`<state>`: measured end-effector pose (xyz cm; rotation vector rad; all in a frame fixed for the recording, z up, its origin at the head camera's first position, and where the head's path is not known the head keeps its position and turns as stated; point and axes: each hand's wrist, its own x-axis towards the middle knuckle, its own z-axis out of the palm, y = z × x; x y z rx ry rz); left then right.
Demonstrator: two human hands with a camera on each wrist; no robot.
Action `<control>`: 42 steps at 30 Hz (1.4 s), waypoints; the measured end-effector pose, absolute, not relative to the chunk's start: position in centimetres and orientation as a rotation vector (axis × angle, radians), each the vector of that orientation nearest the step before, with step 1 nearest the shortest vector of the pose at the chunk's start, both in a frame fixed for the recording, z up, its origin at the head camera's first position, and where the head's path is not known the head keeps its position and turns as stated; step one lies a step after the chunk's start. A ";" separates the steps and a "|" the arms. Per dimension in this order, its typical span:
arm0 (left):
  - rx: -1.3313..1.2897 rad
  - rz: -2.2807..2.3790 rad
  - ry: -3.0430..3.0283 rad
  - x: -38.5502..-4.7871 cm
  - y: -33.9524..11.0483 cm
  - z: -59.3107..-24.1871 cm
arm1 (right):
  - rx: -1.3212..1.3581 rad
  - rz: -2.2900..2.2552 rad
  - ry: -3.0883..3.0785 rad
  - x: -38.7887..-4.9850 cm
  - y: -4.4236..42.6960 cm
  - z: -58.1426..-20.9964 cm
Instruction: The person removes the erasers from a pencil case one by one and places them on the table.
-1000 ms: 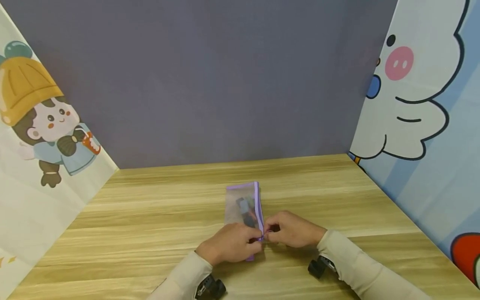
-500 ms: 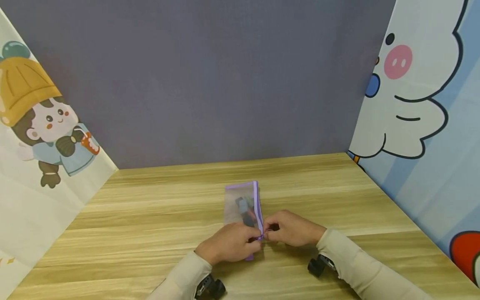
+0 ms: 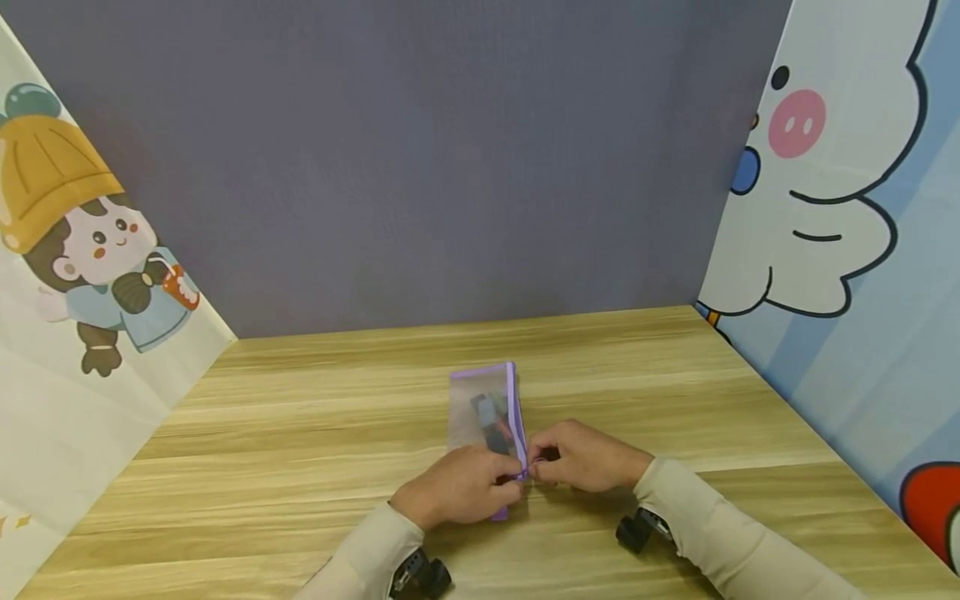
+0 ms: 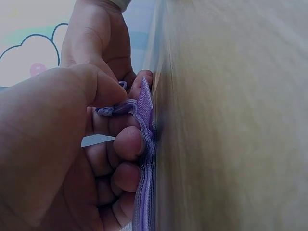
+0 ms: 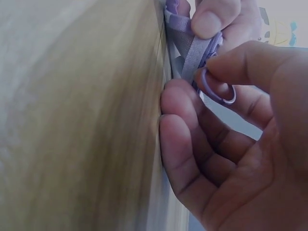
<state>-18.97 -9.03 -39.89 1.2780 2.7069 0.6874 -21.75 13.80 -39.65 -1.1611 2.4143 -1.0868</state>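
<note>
Partly, left hand (image 3: 461,487) hides purple-edged pouch (image 3: 463,408); dark contents (image 3: 491,423) blurred.

R hand (image 5: 260,166), lower rt of frame, pinches purple loop (image 5: 228,101) just rt of ctr; other fingers bent, tips nr tabletop (image 5: 72,120), which fills L side. L hand (image 5: 219,19), top, a bit rt of ctr, holds purple-trimmed fabric (image 5: 181,41), upper mid. Printed backdrop (image 5: 281,33), upper rt, blurry.
</note>
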 end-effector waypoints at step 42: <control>1.207 0.735 2.734 -18.5 -8.7 -39.8 | -1.231 -1.107 2.411 -21.6 13.6 -39.9</control>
